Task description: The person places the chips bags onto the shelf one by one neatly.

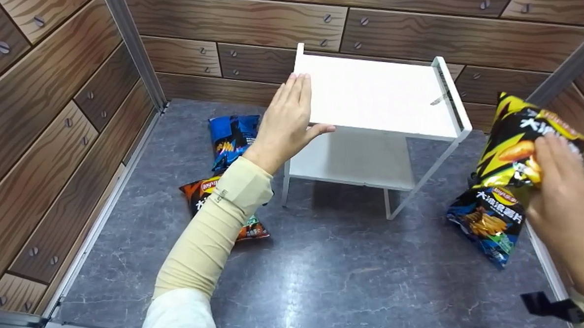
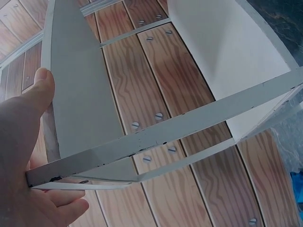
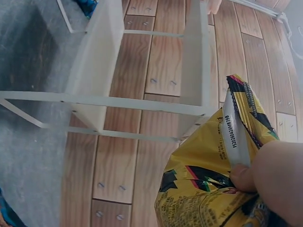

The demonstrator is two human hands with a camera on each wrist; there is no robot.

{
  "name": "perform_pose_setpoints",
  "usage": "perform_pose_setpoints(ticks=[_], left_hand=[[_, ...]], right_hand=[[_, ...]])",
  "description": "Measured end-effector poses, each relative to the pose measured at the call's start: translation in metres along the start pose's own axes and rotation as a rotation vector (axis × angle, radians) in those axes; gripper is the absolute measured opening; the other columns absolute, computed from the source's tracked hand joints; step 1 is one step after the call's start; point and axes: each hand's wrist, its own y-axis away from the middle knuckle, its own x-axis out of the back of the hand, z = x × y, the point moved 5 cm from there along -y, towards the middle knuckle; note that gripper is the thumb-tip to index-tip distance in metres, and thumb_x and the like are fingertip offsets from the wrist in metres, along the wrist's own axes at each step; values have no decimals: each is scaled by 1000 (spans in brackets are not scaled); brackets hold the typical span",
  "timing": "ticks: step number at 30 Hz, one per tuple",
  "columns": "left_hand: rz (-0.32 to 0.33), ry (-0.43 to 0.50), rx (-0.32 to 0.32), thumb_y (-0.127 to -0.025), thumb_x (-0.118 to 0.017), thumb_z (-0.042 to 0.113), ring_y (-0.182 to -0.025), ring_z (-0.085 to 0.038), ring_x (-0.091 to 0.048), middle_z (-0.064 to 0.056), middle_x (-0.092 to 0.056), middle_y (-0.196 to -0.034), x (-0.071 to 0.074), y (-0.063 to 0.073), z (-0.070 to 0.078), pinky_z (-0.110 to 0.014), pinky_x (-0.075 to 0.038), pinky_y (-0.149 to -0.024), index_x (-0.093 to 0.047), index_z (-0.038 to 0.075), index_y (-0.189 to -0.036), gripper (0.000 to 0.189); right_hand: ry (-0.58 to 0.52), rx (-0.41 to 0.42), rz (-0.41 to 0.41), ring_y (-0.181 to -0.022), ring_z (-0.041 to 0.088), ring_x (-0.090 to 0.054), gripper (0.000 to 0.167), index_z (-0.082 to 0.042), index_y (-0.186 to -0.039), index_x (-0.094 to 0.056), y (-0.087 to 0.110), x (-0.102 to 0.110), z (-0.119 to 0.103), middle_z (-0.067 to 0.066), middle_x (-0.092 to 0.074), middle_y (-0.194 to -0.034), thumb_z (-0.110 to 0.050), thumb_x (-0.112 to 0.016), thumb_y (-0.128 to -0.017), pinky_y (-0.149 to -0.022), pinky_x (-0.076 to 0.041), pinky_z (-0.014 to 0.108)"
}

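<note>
A white side table [image 1: 378, 96] with a lower shelf [image 1: 351, 161] stands on the floor. My left hand [image 1: 285, 115] holds its near left corner, fingers over the raised side rim and thumb at the front edge. In the left wrist view the thumb and fingers [image 2: 71, 203] lie on different sides of the corner. To the right of the table, my right hand [image 1: 564, 186] grips a yellow and black bag of chips [image 1: 505, 147]. The right wrist view shows the thumb pressed on the bag's back [image 3: 194, 189]. Below it is a dark blue bag of chips [image 1: 492, 224], partly covered.
On the floor left of the table lie a blue bag of chips [image 1: 227, 137] and an orange and black bag of chips [image 1: 253, 230], both partly hidden by my left arm. Wood-patterned walls [image 1: 246, 18] in metal frames surround the grey floor [image 1: 326, 281].
</note>
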Motion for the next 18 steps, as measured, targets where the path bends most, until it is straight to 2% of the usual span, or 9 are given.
perform_pose_setpoints(ticks=[11,18], left_hand=[[0,-7,-1,-91,-50,66,-151,-34,-25,-23,-30,-160,-1,-1,1,-42,-21,-125,-21,-9,-153,101],[3,-17,-5,-91,-48,67,-151,-34,-26,-23,-31,-159,0,-1,1,-41,-21,-125,-22,-9,-153,101]], right_hand=[[44,76,73,-141,48,-37,68,8,-142,-46,-34,13,-25,30,-44,-149,19,-37,-75,-125,-21,44],[59,133,56,-141,48,-36,69,8,-143,-45,-56,19,-46,29,-42,-150,21,-36,-75,-125,-21,44]])
